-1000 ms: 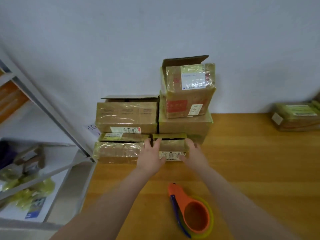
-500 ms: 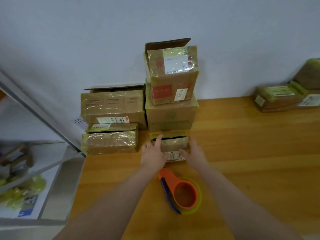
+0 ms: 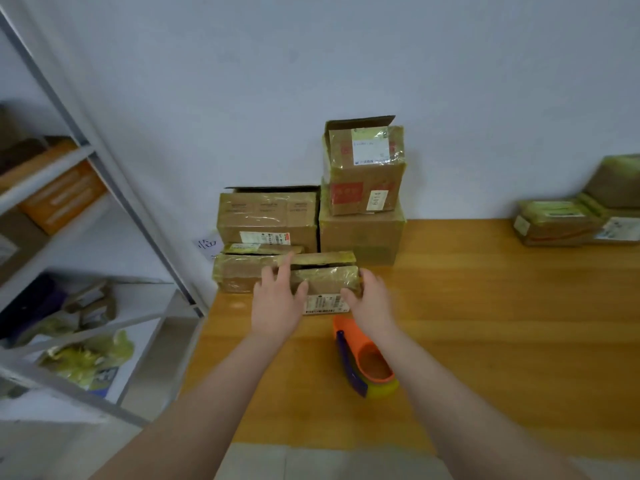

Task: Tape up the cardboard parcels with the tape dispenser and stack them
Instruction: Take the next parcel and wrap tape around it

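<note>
A small cardboard parcel (image 3: 327, 280) with a white barcode label and an unsealed top flap sits on the wooden table (image 3: 485, 323). My left hand (image 3: 278, 301) grips its left end, thumb on the front face. My right hand (image 3: 370, 297) grips its right end. The orange tape dispenser (image 3: 363, 358) lies on the table just in front of the parcel, between my forearms, untouched. Behind stand stacked parcels: a flat one (image 3: 239, 277) under a larger box (image 3: 268, 216) at the left, and a large box (image 3: 360, 235) with a smaller open-flapped box (image 3: 365, 168) on it.
Two more taped parcels (image 3: 557, 223) lie at the table's far right against the white wall. A metal shelf rack (image 3: 104, 188) with bags and boxes stands left of the table. The table's near edge runs below the dispenser.
Both hands have drawn the small parcel away from the stack toward the tape dispenser. The view has shifted, so the stack sits further right in the frame.
</note>
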